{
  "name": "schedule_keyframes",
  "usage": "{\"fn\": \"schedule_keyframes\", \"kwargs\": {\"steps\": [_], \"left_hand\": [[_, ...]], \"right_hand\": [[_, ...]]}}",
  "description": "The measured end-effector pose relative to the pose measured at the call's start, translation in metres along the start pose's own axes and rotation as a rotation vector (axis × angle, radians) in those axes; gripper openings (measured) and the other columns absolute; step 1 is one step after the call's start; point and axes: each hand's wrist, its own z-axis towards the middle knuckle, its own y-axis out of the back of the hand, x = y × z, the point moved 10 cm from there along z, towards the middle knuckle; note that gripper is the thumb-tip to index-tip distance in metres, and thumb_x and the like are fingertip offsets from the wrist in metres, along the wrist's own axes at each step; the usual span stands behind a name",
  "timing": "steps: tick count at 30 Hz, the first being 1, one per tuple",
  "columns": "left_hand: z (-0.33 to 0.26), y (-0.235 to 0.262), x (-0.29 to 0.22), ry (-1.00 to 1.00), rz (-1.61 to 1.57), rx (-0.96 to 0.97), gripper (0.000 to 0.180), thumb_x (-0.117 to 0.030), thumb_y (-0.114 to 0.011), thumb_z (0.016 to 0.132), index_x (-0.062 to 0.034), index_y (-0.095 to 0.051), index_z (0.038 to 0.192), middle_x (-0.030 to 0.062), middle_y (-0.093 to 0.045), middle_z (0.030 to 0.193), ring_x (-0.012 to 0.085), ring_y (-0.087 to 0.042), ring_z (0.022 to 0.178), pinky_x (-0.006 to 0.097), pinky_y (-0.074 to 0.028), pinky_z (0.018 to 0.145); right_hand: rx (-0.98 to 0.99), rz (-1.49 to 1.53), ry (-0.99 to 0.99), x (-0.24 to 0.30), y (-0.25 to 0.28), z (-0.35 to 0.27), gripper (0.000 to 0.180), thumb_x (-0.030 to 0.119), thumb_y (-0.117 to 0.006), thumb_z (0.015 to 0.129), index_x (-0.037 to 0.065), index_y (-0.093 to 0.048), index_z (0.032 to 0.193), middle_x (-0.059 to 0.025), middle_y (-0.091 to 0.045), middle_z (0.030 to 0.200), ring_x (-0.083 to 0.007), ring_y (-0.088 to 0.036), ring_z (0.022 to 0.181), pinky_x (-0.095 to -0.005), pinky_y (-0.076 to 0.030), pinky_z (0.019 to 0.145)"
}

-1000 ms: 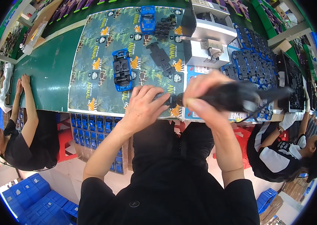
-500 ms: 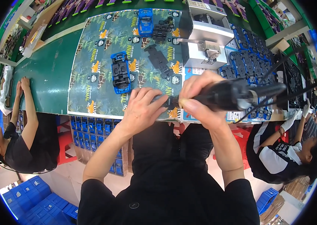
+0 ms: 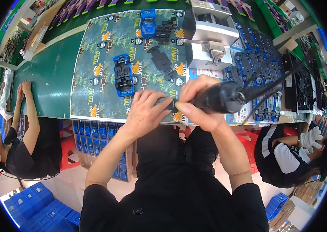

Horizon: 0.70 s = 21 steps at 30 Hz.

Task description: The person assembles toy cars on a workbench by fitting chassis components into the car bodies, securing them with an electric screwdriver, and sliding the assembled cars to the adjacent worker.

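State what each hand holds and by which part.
Right hand grips the black cylindrical electric screwdriver around its barrel. Left hand presses on something small at its tip; what it is cannot be told.

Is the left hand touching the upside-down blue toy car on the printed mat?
Apart. The head view shows printed mat between the left hand and the blue toy car.

a green workbench [image 3: 51, 79] carries a jungle-print mat [image 3: 101, 81], a grey machine [image 3: 210, 42] and trays of blue car parts [image 3: 260, 65].
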Motion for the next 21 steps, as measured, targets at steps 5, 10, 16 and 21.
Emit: {"fn": "schedule_keyframes", "kwargs": {"steps": [5, 10, 16, 21], "left_hand": [[-0.002, 0.0, 0.002, 0.019, -0.006, -0.007, 0.033, -0.019, -0.074, 0.078, -0.009, -0.068, 0.108, 0.0052, -0.06, 0.109, 0.0247, -0.056, 0.103, 0.041, -0.041, 0.087], [-0.001, 0.001, 0.0, 0.004, -0.003, -0.006, 0.033, -0.019, -0.074, 0.078, -0.0088, -0.068, 0.108, 0.0054, -0.06, 0.11, 0.0248, -0.056, 0.103, 0.041, -0.041, 0.087], [-0.001, 0.001, 0.003, 0.026, -0.018, 0.0, 0.033, -0.018, -0.074, 0.078, -0.0086, -0.068, 0.109, 0.0056, -0.06, 0.11, 0.0253, -0.055, 0.104, 0.041, -0.041, 0.088], [-0.001, 0.0, 0.0, 0.013, -0.011, 0.006, 0.034, -0.018, -0.075, 0.077, -0.0086, -0.068, 0.109, 0.0055, -0.059, 0.109, 0.0252, -0.055, 0.103, 0.041, -0.041, 0.087]], "right_hand": [[-0.086, 0.125, 0.005, 0.006, 0.001, 0.006, 0.019, 0.005, -0.076, 0.074, 0.005, -0.06, 0.083, -0.0016, -0.055, 0.068, -0.0089, -0.05, 0.057, -0.0241, -0.037, 0.052], [-0.082, 0.166, 0.066, 0.009, 0.003, 0.005, 0.02, 0.006, -0.077, 0.073, 0.005, -0.059, 0.083, -0.0028, -0.057, 0.069, -0.0088, -0.051, 0.059, -0.0246, -0.037, 0.051], [-0.028, 0.058, -0.014, -0.002, 0.0, 0.006, 0.02, 0.005, -0.077, 0.073, 0.004, -0.06, 0.083, -0.0035, -0.06, 0.074, -0.0076, -0.052, 0.061, -0.0241, -0.038, 0.053], [-0.135, 0.19, 0.055, 0.013, 0.007, 0.005, 0.018, 0.003, -0.076, 0.073, 0.004, -0.061, 0.081, -0.0033, -0.059, 0.07, -0.0075, -0.052, 0.059, -0.0241, -0.038, 0.051]]}}
